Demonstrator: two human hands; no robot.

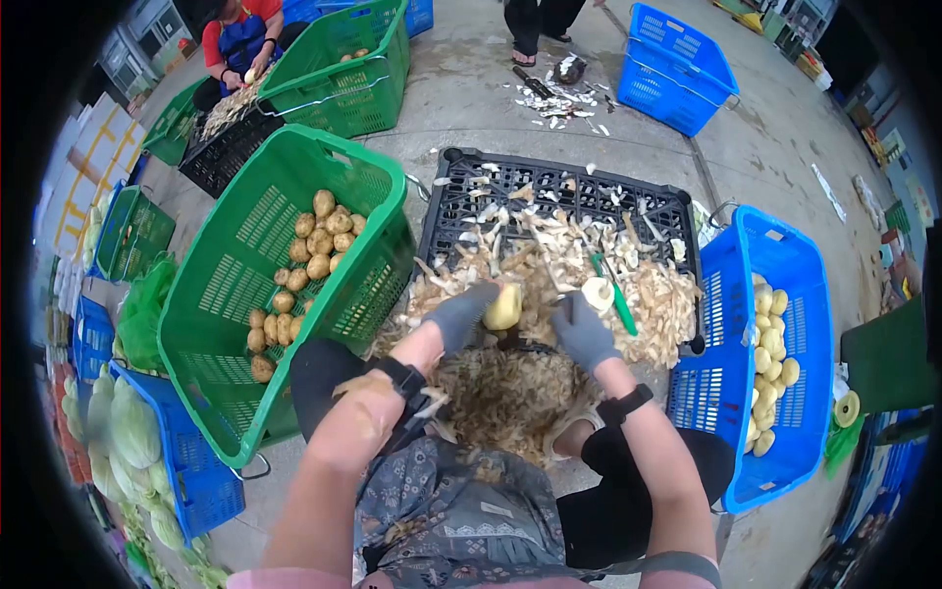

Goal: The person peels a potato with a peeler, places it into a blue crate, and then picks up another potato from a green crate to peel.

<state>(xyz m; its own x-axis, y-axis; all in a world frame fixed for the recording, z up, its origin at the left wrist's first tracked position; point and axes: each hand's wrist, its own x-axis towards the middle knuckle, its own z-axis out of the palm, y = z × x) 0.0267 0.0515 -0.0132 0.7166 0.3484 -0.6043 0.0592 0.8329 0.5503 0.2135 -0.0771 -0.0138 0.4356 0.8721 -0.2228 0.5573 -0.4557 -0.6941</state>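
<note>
My left hand (464, 318), in a grey glove, grips a mostly peeled yellow potato (503, 306) over the heap of peelings. To its right, my right hand (585, 332), also gloved, has its fingers curled; a blurred thin shape shows near the fingertips, and what they hold I cannot make out. Just beyond the right hand, a pale peeled piece (597, 293) lies on the peelings (659, 304), beside a green-handled tool (622, 306). Under them is an upturned black crate (579, 181). More peelings (510, 393) are piled below my hands.
A green basket (378, 211) of unpeeled potatoes (319, 240) stands at left, a blue basket (721, 344) of peeled potatoes (765, 358) at right. Another person (240, 49) works at the upper left. A blue basket (677, 74) stands beyond; cabbages (135, 427) fill the lower left.
</note>
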